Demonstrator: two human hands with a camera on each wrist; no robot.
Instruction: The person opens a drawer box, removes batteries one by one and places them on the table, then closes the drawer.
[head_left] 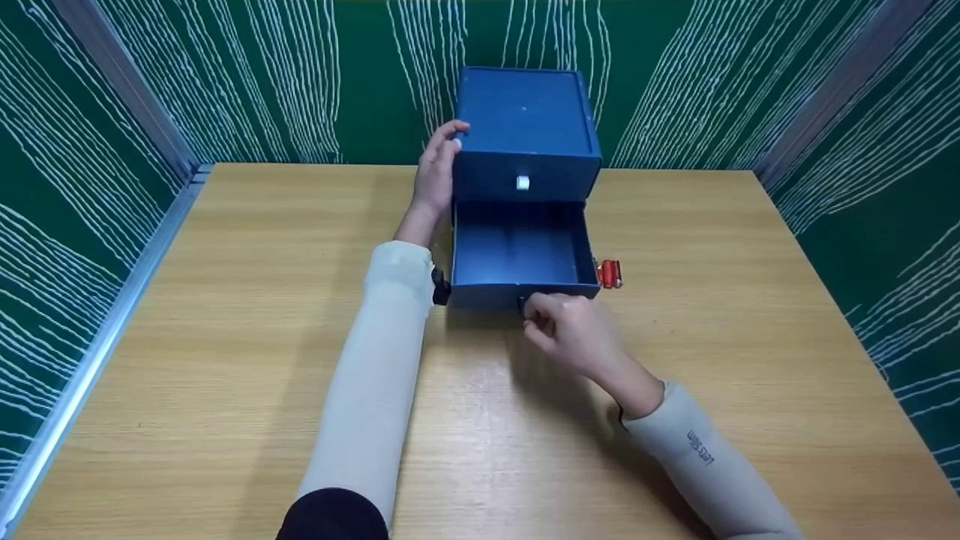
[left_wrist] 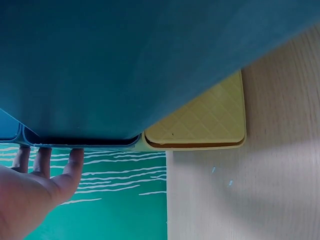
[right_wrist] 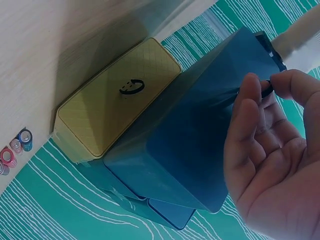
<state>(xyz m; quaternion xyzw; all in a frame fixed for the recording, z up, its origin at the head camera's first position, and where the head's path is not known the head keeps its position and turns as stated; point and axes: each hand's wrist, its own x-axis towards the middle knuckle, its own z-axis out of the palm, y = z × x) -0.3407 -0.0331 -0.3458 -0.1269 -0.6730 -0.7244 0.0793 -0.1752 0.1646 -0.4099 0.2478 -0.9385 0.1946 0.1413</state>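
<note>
A blue drawer cabinet (head_left: 529, 112) stands against the back wall. Its blue middle drawer (head_left: 517, 255) is pulled far out, and its inside looks bare. My right hand (head_left: 577, 334) is at the drawer's front, pinching a black loop handle (right_wrist: 267, 90) between thumb and fingers. The left hand (head_left: 435, 169) rests along the cabinet's left side, fingertips touching its edge; in the left wrist view its fingers (left_wrist: 75, 167) extend fairly straight. Beneath the pulled-out drawer is a closed yellow drawer (right_wrist: 120, 100) with its own black loop handle (right_wrist: 132, 87).
On the closed top drawer is a white knob (head_left: 523, 182). Several small battery-like cylinders (head_left: 611, 274) lie on the wooden table (head_left: 262, 337) just right of the cabinet. Green walls (head_left: 375, 82) with white streaks enclose the back and sides.
</note>
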